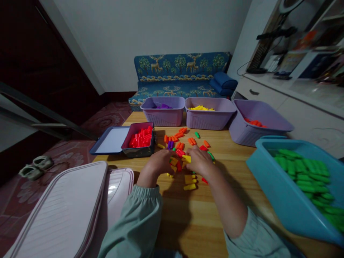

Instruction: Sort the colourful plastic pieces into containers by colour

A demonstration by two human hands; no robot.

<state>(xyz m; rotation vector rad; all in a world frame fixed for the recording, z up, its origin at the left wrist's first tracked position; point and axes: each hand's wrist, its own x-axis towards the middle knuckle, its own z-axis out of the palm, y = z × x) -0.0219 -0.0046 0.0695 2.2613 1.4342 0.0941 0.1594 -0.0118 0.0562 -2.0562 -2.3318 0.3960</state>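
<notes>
— Where do we have our hands?

— Both are down on the wooden tabletop, in the middle of the loose pile of small plastic pieces. Our left hand lies palm down with the fingers curled over a few pieces; whether it actually grips any, we cannot tell. Our right hand is closed around a yellow piece at its fingertips.

— And the rest of the pile?

— Orange, red, purple, green and yellow pieces are scattered just beyond our hands, with a few yellow ones lying between our wrists.

— What stands around it?

— Three lilac bins along the far edge: the left one holds purple pieces, the middle one yellow, the right one — tilted towards us — orange. A small dark box of red pieces sits to the left, its blue lid beside it. At our right, a blue tub holds green pieces. A pale pink case rests at the near left corner.
</notes>
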